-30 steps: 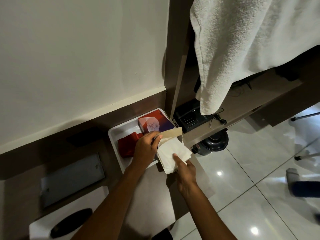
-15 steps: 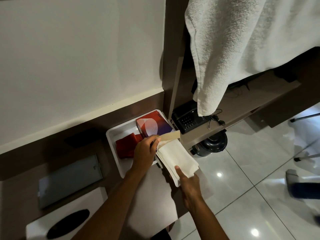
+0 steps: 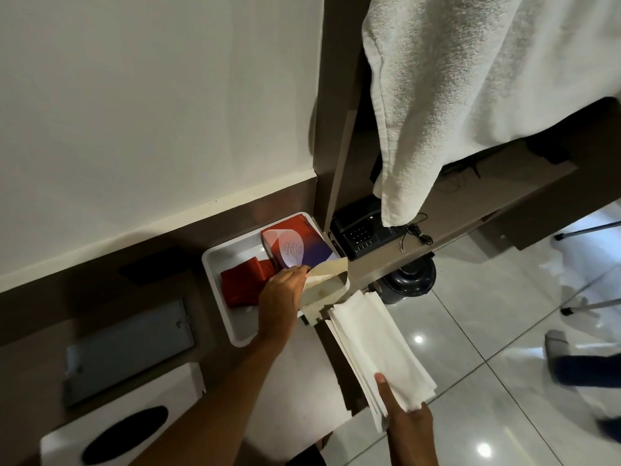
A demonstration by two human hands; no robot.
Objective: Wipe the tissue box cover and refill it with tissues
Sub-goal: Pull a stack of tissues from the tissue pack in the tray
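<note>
My right hand (image 3: 408, 428) grips a thick stack of white tissues (image 3: 376, 348), drawn out toward me over the desk edge. My left hand (image 3: 280, 297) holds down the opened cream tissue carton (image 3: 324, 284) at the near corner of a white tray (image 3: 218, 290); the stack's far end is still at the carton's mouth. The white tissue box cover (image 3: 100, 428), with a dark oval slot, stands at the lower left on the desk.
In the tray lie a red and purple box (image 3: 295, 248) and a red folded item (image 3: 243, 280). A black phone (image 3: 361, 232) sits on the shelf to the right, a white towel (image 3: 470, 82) hangs above, a dark bin (image 3: 408, 279) stands on the tiled floor.
My right hand has pulled the tissue stack out of the carton, down and toward me. My left hand has stayed on the carton. The view has shifted, showing more of the box cover.
</note>
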